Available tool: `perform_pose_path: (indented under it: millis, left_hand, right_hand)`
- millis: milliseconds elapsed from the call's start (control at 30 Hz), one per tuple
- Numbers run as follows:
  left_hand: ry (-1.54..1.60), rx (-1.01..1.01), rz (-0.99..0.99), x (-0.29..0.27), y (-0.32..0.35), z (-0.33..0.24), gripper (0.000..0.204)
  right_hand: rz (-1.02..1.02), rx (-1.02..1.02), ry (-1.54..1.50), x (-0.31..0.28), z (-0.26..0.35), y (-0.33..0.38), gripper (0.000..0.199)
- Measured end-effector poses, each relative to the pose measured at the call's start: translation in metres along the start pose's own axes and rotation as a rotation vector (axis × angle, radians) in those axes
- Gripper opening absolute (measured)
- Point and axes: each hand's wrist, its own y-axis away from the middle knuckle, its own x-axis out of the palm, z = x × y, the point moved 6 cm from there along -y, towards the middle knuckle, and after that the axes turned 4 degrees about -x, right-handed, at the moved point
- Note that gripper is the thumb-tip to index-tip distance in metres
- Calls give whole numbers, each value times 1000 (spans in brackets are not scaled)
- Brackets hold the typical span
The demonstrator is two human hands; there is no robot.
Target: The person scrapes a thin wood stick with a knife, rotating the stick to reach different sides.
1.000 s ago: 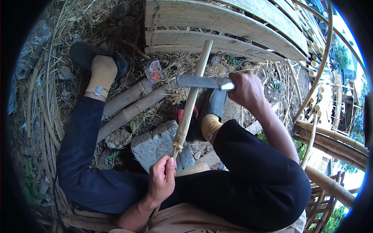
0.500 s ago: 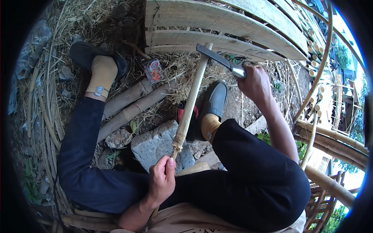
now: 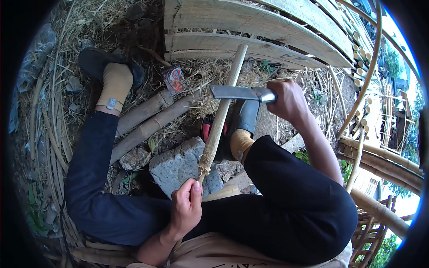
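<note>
Pale stick (image 3: 219, 123), seen in the head view, slants away from the worker's lap, over a grey rock (image 3: 174, 165), its far end in front of a slatted wooden crate (image 3: 214, 15). I see the left hand (image 3: 187, 207) closed tight on the thin near end, thumb pressed on top, just below a frayed, notched collar. The right hand (image 3: 288, 100) is wrapped round the handle of a knife (image 3: 234, 93), whose broad blade lies across the upper half of the wood; whether its edge bites in, I can't tell. Between the worker's dark shoes (image 3: 96, 62) lie two bamboo lengths (image 3: 154, 127), with a small colourful packet (image 3: 174, 79) just beyond them.
</note>
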Motion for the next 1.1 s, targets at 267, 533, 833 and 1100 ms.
perform_pose_path:
  millis: [267,533,833,1100]
  left_hand:
    - [-127,43,-106,-6,-2,-10,27]
    - [-201,71,-161,-12,0,-14,25]
    - [-180,121,-160,-14,-1,-15,32]
    - [-152,73,-113,-11,1,-19,28]
  right_hand:
    - [102,23,-12,-4,26,-4,10]
    - [32,104,-38,-2,28,0,11]
    - [31,79,-15,-24,42,-10,5]
    - [-38,87,47,-23,9,-13,9]
